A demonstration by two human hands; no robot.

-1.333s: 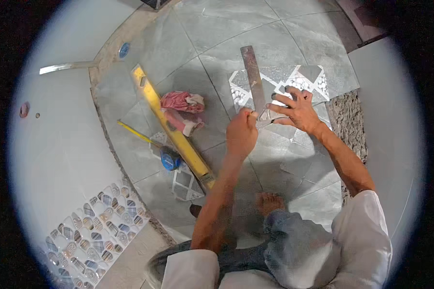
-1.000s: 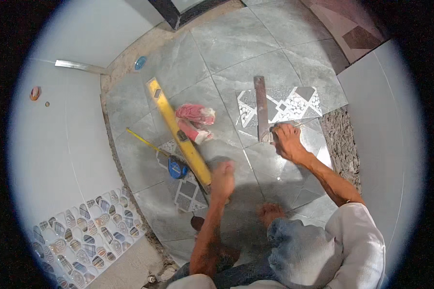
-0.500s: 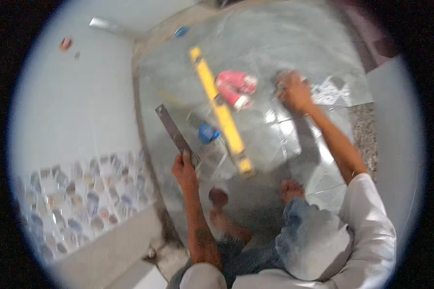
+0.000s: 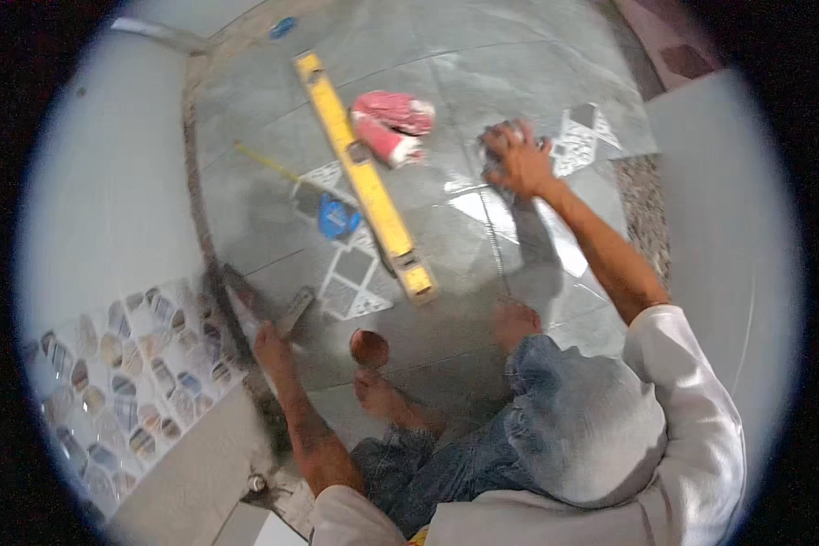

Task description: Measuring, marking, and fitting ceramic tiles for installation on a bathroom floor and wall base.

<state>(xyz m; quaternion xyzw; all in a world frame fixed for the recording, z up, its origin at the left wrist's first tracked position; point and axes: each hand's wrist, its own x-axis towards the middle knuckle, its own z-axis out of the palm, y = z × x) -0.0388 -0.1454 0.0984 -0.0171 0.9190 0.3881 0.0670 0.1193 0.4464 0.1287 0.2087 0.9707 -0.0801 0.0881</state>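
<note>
Gripping a metal square [image 4: 298, 311] near its corner, the left hand [image 4: 273, 350] is clamped on it beside the foot of the wall [image 4: 127, 191], perhaps so both blurred arms stick out clear. The right hand [image 4: 521, 168] has its fingers apart over the patterned tile [image 4: 573, 146] on the floor [image 4: 510, 77], probably to steady it; blur hides how firmly. The yellow level [image 4: 373, 191] lies slantwise between the pink cloth [image 4: 387, 114] and blue tape measure [image 4: 337, 217], likely for easy reach

shirt [image 4: 555, 523]: plain, whitish | sleeves [image 4: 696, 400]: loose, creased, ending near the elbows | jeans [image 4: 460, 460]: faded blue, wrinkled, paler over right knee | feet [image 4: 389, 400]: bare | hands [image 4: 519, 164]: bare
</note>
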